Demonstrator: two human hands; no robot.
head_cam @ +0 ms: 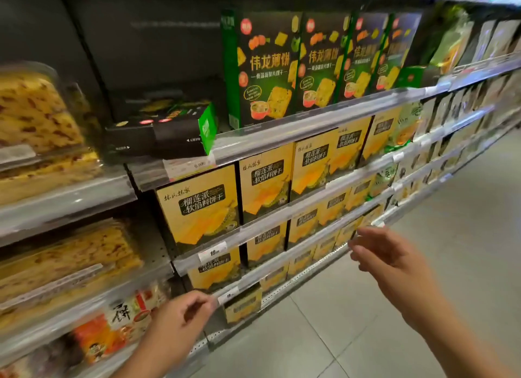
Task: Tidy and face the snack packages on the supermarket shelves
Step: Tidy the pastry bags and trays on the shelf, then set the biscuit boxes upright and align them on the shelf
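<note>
Dark green cracker boxes (265, 67) stand upright in a row on the upper shelf. One more of them, a flat green box (166, 129), lies on its side to their left. Yellow durian-biscuit boxes (200, 205) fill the shelves below, facing out. My left hand (180, 318) hangs low in front of the bottom shelves with fingers loosely curled and holds nothing. My right hand (386, 253) reaches toward the lower yellow boxes with fingers relaxed, apart from them and empty.
Clear plastic tubs of golden pastries (33, 115) fill the left bay. Orange and white snack bags (112, 329) sit at lower left. Pale bags (451, 115) run along the shelves to the right. The grey tiled floor (394, 307) opens to the right.
</note>
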